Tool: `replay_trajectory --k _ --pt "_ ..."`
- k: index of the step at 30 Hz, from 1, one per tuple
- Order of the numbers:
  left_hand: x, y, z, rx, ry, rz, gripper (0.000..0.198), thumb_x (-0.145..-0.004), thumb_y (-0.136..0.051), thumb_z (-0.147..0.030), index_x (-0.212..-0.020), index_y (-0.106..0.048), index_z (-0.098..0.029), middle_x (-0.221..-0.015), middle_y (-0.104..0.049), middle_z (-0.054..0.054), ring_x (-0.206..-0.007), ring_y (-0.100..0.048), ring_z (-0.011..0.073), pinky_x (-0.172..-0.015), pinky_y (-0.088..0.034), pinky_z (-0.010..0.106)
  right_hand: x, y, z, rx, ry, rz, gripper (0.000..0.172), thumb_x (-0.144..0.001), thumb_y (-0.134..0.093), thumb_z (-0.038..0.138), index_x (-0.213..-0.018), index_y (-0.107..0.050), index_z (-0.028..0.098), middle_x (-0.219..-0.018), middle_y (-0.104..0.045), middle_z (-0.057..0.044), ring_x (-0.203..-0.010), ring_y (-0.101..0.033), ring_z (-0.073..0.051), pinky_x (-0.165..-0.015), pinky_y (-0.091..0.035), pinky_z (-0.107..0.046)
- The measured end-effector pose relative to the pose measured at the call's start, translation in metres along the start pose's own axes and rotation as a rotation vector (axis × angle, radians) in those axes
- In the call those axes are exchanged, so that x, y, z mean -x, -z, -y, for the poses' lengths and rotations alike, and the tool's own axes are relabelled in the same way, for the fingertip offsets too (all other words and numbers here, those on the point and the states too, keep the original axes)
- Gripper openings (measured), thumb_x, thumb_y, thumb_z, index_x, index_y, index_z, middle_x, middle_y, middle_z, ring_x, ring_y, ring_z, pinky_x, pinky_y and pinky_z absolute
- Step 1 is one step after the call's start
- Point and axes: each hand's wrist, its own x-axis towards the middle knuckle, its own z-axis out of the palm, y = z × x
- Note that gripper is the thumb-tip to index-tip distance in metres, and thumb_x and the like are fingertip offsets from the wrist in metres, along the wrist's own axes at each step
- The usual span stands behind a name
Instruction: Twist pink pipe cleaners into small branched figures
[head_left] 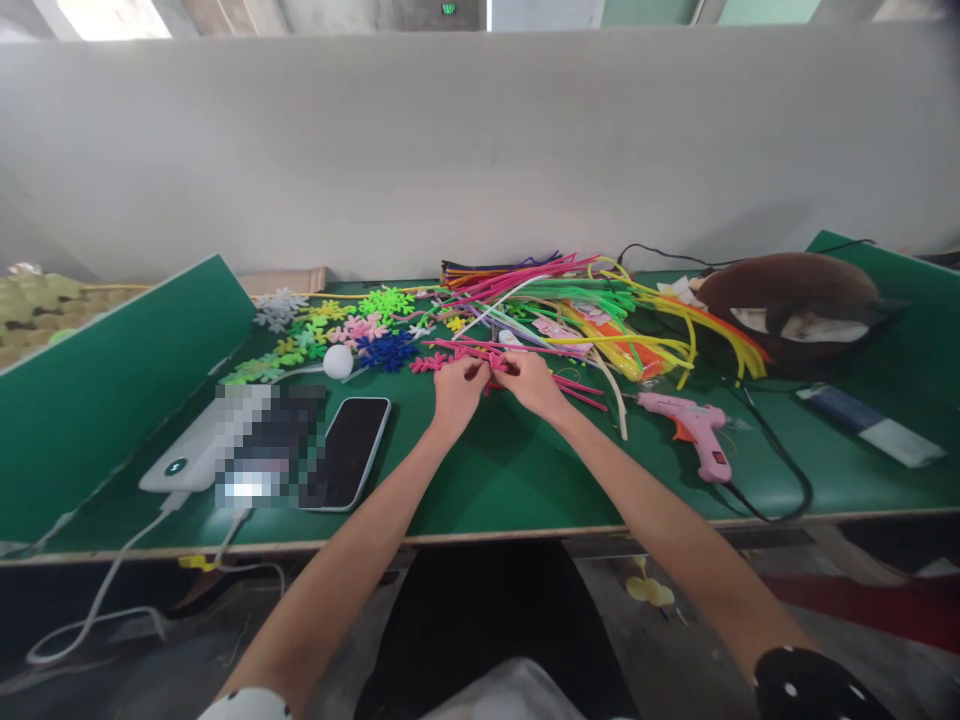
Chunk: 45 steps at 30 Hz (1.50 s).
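My left hand (457, 388) and my right hand (534, 382) meet over the middle of the green table (510, 470). Both pinch the same pink pipe cleaner piece (491, 372), fingers closed on it. More loose pink pipe cleaners (577, 385) lie just to the right of the hands. A big heap of mixed coloured pipe cleaners (570, 300) sits right behind them. Felt flower and snowflake cut-outs (352, 325) are spread to the back left, with a white ball (338, 361) among them.
A pink glue gun (694, 425) with a black cord lies to the right. A phone (351, 450) and a white power bank (187, 455) lie at the left. A brown rounded object (787, 295) sits at the back right, and a blue and white bar (870, 425) beside it. Green dividers flank the table.
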Motion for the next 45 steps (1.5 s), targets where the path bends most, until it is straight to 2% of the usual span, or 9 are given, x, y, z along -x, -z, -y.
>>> replay_trajectory --k 9,13,17,21,29,35,40,43,45 --pt "0.002 0.0 -0.004 -0.016 -0.005 -0.033 0.012 -0.068 -0.052 -0.016 -0.06 -0.061 -0.016 -0.052 -0.059 -0.002 -0.051 -0.053 0.0107 -0.054 -0.04 0.022 0.0 -0.002 -0.003 -0.049 0.024 0.038 0.015 -0.07 -0.051 0.024 -0.057 -0.048 0.017 -0.055 -0.047 0.003 -0.055 -0.041 -0.011 -0.055 -0.03 -0.024" --pt "0.0 0.0 -0.002 0.049 -0.036 -0.023 0.013 -0.07 -0.051 -0.017 -0.061 -0.06 -0.016 -0.053 -0.057 -0.003 -0.051 -0.051 0.0099 -0.054 -0.04 0.022 -0.002 -0.003 -0.006 -0.281 -0.055 0.06 0.015 -0.069 -0.057 0.029 -0.061 -0.054 0.017 -0.059 -0.052 0.002 -0.058 -0.048 -0.012 -0.059 -0.036 -0.025" --pt "-0.002 0.001 0.0 0.169 -0.045 -0.014 0.014 -0.075 -0.052 -0.024 -0.068 -0.061 -0.015 -0.065 -0.063 0.0 -0.059 -0.056 0.011 -0.06 -0.043 0.023 -0.004 -0.002 -0.004 -0.475 -0.116 -0.019 0.023 -0.065 -0.065 0.038 -0.071 -0.058 0.016 -0.065 -0.058 0.0 -0.061 -0.052 -0.013 -0.062 -0.041 -0.027" --pt "-0.003 0.001 0.002 0.203 -0.019 -0.024 0.015 -0.075 -0.055 -0.027 -0.072 -0.064 -0.015 -0.07 -0.066 0.002 -0.065 -0.059 0.013 -0.064 -0.046 0.025 -0.004 0.001 -0.003 -0.44 -0.134 -0.108 0.027 -0.068 -0.063 0.043 -0.069 -0.058 0.017 -0.064 -0.059 -0.002 -0.059 -0.052 -0.014 -0.062 -0.042 -0.029" --pt "-0.006 -0.003 0.007 0.407 0.127 0.038 0.019 -0.071 -0.06 -0.031 -0.075 -0.066 -0.014 -0.073 -0.069 0.004 -0.066 -0.061 0.0134 -0.061 -0.047 0.024 -0.006 0.003 -0.007 -0.375 -0.157 -0.136 0.028 -0.067 -0.063 0.044 -0.064 -0.055 0.018 -0.06 -0.057 -0.001 -0.056 -0.052 -0.015 -0.059 -0.042 -0.03" --pt "-0.006 -0.002 0.005 0.444 0.155 0.108 0.02 -0.066 -0.065 -0.031 -0.076 -0.066 -0.013 -0.07 -0.067 0.003 -0.061 -0.06 0.0117 -0.058 -0.047 0.024 -0.006 0.004 -0.007 -0.33 -0.127 -0.158 0.021 -0.07 -0.06 0.038 -0.065 -0.056 0.017 -0.058 -0.056 -0.001 -0.055 -0.051 -0.014 -0.058 -0.041 -0.029" --pt "-0.007 -0.002 0.007 0.333 0.053 0.115 0.019 -0.064 -0.067 -0.017 -0.083 -0.066 -0.015 -0.079 -0.07 0.005 -0.072 -0.064 0.0153 -0.069 -0.051 0.029 -0.007 0.004 -0.008 -0.365 -0.174 -0.217 0.022 -0.07 -0.06 0.037 -0.061 -0.053 0.018 -0.055 -0.053 0.001 -0.053 -0.049 -0.012 -0.056 -0.04 -0.028" --pt "-0.005 0.001 0.007 0.164 -0.002 0.092 0.01 -0.07 -0.061 -0.015 -0.078 -0.067 -0.017 -0.077 -0.07 0.004 -0.071 -0.064 0.0158 -0.071 -0.052 0.031 -0.007 0.004 -0.006 -0.469 -0.264 -0.167 0.024 -0.067 -0.064 0.038 -0.062 -0.052 0.018 -0.056 -0.052 0.002 -0.052 -0.049 -0.011 -0.055 -0.041 -0.028" --pt "-0.004 0.002 0.005 0.048 -0.071 0.076 0.012 -0.073 -0.057 -0.013 -0.078 -0.068 -0.018 -0.078 -0.07 0.004 -0.072 -0.064 0.0158 -0.072 -0.051 0.031 -0.006 0.005 -0.003 -0.539 -0.323 -0.105 0.025 -0.063 -0.068 0.037 -0.064 -0.051 0.018 -0.058 -0.053 0.003 -0.052 -0.049 -0.01 -0.055 -0.043 -0.027"
